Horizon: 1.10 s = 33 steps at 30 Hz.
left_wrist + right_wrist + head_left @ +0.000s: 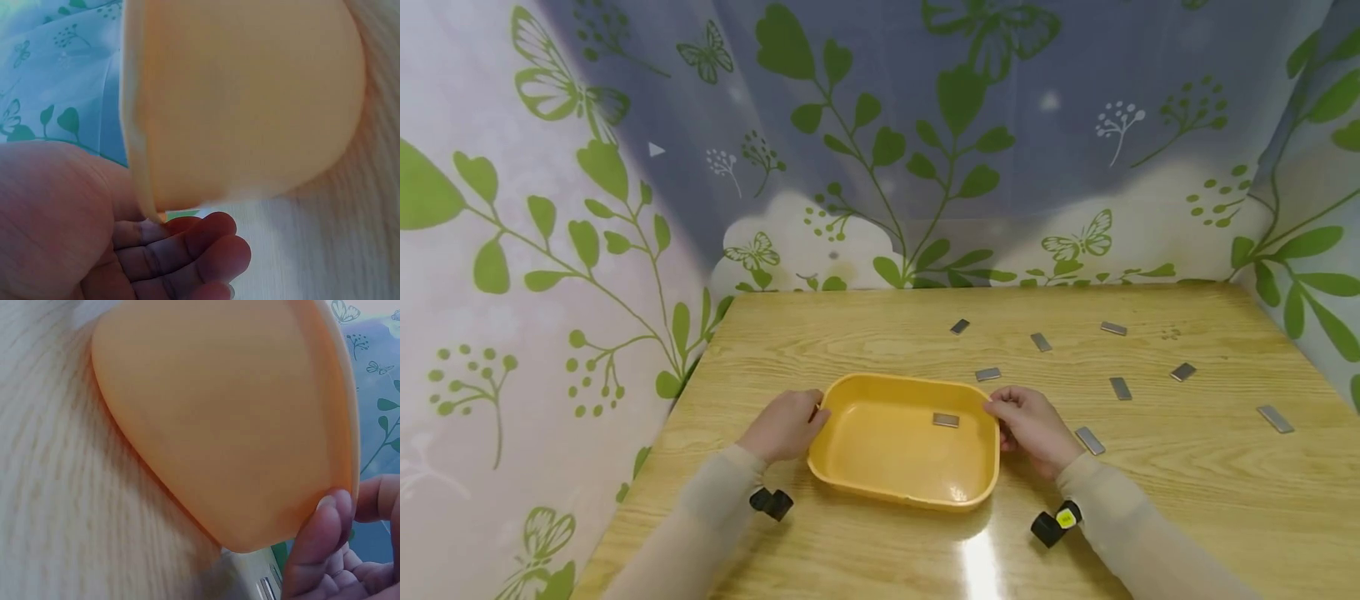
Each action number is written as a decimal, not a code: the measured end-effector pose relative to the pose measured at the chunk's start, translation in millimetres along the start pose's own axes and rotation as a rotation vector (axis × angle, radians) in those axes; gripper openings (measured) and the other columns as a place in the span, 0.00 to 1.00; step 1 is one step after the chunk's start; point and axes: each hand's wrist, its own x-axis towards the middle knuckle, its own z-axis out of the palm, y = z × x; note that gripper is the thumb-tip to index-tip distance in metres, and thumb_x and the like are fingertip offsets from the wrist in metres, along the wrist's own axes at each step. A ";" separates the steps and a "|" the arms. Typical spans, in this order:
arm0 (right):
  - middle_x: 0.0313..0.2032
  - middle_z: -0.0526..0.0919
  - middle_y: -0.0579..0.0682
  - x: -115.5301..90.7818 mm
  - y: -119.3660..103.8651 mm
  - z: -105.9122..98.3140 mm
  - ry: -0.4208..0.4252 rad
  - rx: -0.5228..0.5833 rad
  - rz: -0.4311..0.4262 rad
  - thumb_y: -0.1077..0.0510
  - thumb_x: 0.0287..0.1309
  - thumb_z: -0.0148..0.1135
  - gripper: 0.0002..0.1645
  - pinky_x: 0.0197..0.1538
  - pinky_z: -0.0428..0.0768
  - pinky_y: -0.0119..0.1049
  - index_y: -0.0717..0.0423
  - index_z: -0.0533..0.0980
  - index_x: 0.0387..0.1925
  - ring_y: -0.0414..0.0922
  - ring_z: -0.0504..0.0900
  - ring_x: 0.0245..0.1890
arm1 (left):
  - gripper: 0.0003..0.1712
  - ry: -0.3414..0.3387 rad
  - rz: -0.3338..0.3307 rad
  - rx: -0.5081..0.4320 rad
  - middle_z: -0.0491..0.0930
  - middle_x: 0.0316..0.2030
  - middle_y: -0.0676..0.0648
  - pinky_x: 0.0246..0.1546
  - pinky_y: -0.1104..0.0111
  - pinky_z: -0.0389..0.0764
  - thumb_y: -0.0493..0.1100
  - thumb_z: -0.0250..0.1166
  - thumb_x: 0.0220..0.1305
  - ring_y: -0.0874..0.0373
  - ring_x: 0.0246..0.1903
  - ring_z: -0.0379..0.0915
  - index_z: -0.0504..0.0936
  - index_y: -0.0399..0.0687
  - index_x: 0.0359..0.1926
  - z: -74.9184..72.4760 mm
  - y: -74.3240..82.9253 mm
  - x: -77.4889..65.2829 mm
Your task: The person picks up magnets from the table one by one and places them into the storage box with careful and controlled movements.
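A yellow plastic basin (880, 454), rectangular with rounded corners, is between both hands. My left hand (782, 425) grips its left rim near the far corner, and the left wrist view shows the curled fingers (212, 250) by that rim. On the opposite side my right hand (1036, 425) pinches the right rim; thumb and fingers meet around the edge in the right wrist view. Inside the basin lies one small grey metallic rectangular block (946, 420). Whether the basin's underside touches the table cannot be told.
Several similar grey blocks lie scattered on the wooden table (1187, 492), behind and to the right of the basin. One block (988, 374) is just behind its rim, another (1090, 440) beside my right wrist. Patterned curtains (880, 192) enclose the back and sides.
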 end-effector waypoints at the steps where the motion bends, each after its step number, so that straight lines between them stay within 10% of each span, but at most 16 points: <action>1: 0.27 0.73 0.52 -0.2 -0.4 -0.9 0.006 -0.017 0.001 0.59 0.64 0.55 0.16 0.24 0.73 0.31 0.68 0.69 0.47 0.42 0.71 0.22 | 0.11 -0.004 -0.004 -0.007 0.69 0.17 0.51 0.18 0.70 0.66 0.41 0.57 0.69 0.60 0.16 0.63 0.74 0.45 0.28 0.4 0.4 3.3; 16: 0.30 0.75 0.54 -1.0 -2.7 -11.2 -0.029 -0.163 -0.023 0.54 0.65 0.58 0.17 0.22 0.70 0.31 0.66 0.73 0.41 0.42 0.70 0.21 | 0.18 0.005 0.017 0.001 0.81 0.45 0.40 0.45 0.57 0.78 0.40 0.52 0.73 0.49 0.41 0.78 0.75 0.37 0.58 13.6 20.3 65.3; 33: 0.31 0.73 0.52 -0.8 -3.6 -13.6 0.051 -0.260 -0.035 0.54 0.62 0.61 0.14 0.30 0.73 0.33 0.62 0.74 0.33 0.45 0.71 0.32 | 0.17 0.007 0.041 -0.090 0.82 0.42 0.45 0.38 0.63 0.78 0.41 0.54 0.72 0.56 0.35 0.77 0.77 0.42 0.57 19.8 46.5 105.6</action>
